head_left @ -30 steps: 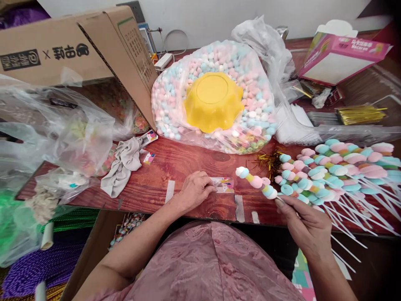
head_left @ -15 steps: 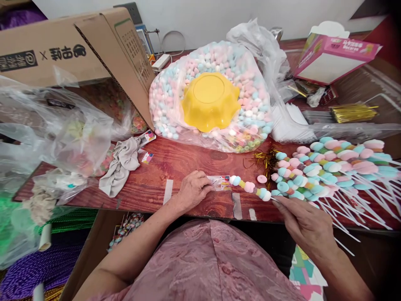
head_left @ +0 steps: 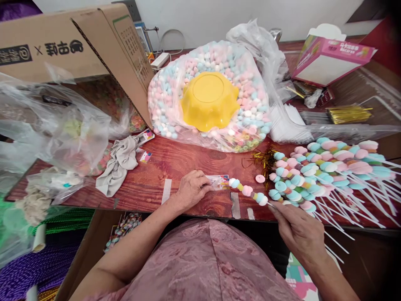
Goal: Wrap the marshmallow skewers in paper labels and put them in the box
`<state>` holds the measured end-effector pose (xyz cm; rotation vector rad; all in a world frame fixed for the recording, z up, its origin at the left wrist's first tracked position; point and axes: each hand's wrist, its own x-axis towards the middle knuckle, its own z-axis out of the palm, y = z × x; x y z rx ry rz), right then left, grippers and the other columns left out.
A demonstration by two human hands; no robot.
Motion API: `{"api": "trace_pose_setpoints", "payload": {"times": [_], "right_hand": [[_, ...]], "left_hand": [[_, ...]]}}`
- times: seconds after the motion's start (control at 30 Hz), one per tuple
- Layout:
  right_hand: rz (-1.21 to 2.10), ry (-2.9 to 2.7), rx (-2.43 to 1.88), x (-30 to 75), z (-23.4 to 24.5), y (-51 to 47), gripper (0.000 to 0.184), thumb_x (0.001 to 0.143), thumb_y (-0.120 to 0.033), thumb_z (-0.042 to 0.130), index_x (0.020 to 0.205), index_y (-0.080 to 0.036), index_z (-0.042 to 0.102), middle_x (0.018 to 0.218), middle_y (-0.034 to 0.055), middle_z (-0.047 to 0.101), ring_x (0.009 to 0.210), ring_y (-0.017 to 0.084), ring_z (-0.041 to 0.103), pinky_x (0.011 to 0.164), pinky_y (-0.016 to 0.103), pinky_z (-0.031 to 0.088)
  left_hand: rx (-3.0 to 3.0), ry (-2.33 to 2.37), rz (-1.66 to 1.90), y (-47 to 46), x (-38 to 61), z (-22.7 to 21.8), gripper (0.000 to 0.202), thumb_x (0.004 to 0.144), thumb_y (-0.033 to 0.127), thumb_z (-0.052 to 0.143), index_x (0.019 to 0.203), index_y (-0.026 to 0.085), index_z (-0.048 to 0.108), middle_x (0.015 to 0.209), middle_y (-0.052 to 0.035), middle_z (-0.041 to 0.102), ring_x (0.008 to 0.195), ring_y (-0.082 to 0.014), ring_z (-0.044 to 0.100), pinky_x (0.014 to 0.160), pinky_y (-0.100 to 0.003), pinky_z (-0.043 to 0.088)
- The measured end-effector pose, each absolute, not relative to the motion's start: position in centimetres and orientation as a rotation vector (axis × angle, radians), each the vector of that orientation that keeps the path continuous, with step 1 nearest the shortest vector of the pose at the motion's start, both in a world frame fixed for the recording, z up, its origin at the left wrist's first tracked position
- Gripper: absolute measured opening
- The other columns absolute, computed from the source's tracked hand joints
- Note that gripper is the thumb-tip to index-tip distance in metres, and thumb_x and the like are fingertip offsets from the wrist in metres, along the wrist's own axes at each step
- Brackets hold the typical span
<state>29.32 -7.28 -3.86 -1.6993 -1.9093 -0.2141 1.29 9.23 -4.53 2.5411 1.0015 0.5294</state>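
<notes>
Skewer (head_left: 247, 191) in right hand (head_left: 297, 225); wrapper (head_left: 221, 182) near

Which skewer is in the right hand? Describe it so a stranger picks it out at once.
Start at the upturned yellow bowl on the marshmallow bag. Drop from there to the near edge of the table, where the right hand holds the skewer, its tip toward the left hand. Unlike its neighbours in the pile to the right, it is alone between the hands.
</notes>
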Motion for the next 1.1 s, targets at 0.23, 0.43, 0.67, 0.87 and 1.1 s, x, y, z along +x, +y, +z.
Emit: {"api": "trace_pose_setpoints", "payload": {"times": [0.23, 0.43, 0.67, 0.87, 1.1], "right_hand": [[-0.250, -1.949, -1.711, 29.4, -4.3, -8.0, 0.015, 0.091, -0.023, 0.059, 0.100, -0.019, 0.070, 0.086, 0.0044, 0.075, 0.074, 0.018, 0.071, 0.070, 0.029, 0.052], [-0.155, -1.858, -1.709, 28.4, -4.2, -8.6, 0.012, 0.089, -0.023, 0.062, 0.097, -0.019, 0.069, 0.080, 0.0027, 0.074, 0.067, 0.016, 0.069, 0.064, 0.026, 0.053], [-0.171, -1.731, -1.722, 27.5, -4.4, -8.9, 0.010, 0.089, -0.023, 0.061, 0.095, -0.018, 0.069, 0.081, 0.0024, 0.075, 0.064, 0.014, 0.070, 0.063, 0.024, 0.055], [-0.088, -1.695, -1.712, 27.0, -4.8, -9.0, 0.010, 0.090, -0.022, 0.061, 0.095, -0.019, 0.069, 0.081, 0.0012, 0.074, 0.064, 0.014, 0.069, 0.065, 0.024, 0.055], [-0.126, -1.727, -1.708, 27.2, -5.2, -8.8, 0.011, 0.088, -0.021, 0.063, 0.096, -0.019, 0.069, 0.083, 0.0018, 0.075, 0.068, 0.015, 0.071, 0.068, 0.025, 0.055]], "left_hand": [[2.509, 1.020, 0.517, 9.1, 1.3, -4.5, 0.020, 0.088, 0.035, 0.064, 0.082, 0.018, 0.072, 0.084, -0.0048, 0.065, 0.080, -0.0160, 0.059, 0.074, -0.029, 0.044], [2.505, 1.044, 0.499, 9.1, 1.5, -4.2, 0.021, 0.088, 0.037, 0.064, 0.081, 0.018, 0.072, 0.082, -0.0039, 0.064, 0.078, -0.0154, 0.058, 0.073, -0.028, 0.043], [2.530, 1.030, 0.578, 8.9, 1.6, -4.3, 0.022, 0.088, 0.037, 0.064, 0.097, 0.019, 0.073, 0.081, -0.0039, 0.063, 0.076, -0.0158, 0.057, 0.070, -0.027, 0.044], [2.549, 1.069, 0.536, 8.5, 1.8, -4.9, 0.024, 0.092, 0.037, 0.057, 0.086, 0.021, 0.075, 0.080, -0.0042, 0.065, 0.075, -0.0159, 0.057, 0.068, -0.028, 0.041], [2.390, 1.132, 0.475, 8.2, 2.4, -3.8, 0.015, 0.085, 0.026, 0.067, 0.073, 0.017, 0.066, 0.075, -0.0017, 0.063, 0.074, -0.0154, 0.056, 0.070, -0.028, 0.040]]}}
